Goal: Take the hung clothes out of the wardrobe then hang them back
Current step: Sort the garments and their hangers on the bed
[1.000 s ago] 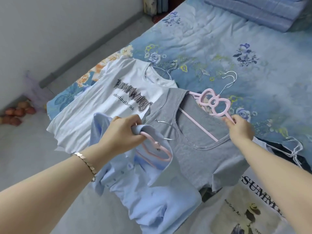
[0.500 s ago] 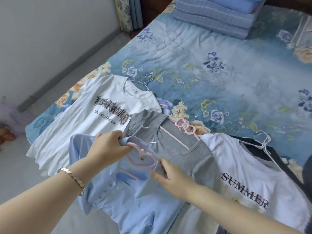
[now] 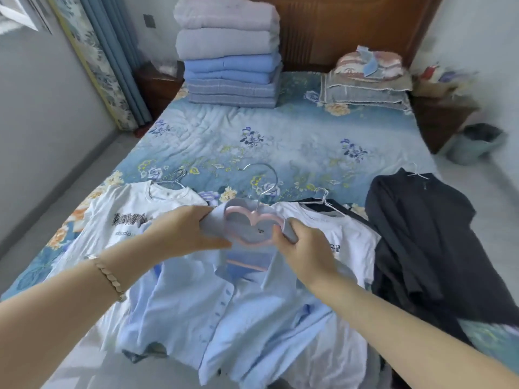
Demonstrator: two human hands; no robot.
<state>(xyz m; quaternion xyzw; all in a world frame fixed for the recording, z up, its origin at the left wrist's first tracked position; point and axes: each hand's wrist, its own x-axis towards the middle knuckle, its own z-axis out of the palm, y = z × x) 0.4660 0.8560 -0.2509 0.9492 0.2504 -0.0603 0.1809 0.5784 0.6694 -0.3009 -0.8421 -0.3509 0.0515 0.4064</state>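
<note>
Your left hand and right hand both gripped the blue shirt beside its pink hanger, the right newly arrived from two o'clock, apparently ready for rehanging.

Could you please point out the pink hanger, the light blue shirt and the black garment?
pink hanger [image 3: 254, 214]: head view, heart's top edge
light blue shirt [image 3: 182, 318]: head view, front panel
black garment [image 3: 421, 234]: head view, chest area

Floral bed bears shirts, dark garment, folded quilts
</note>
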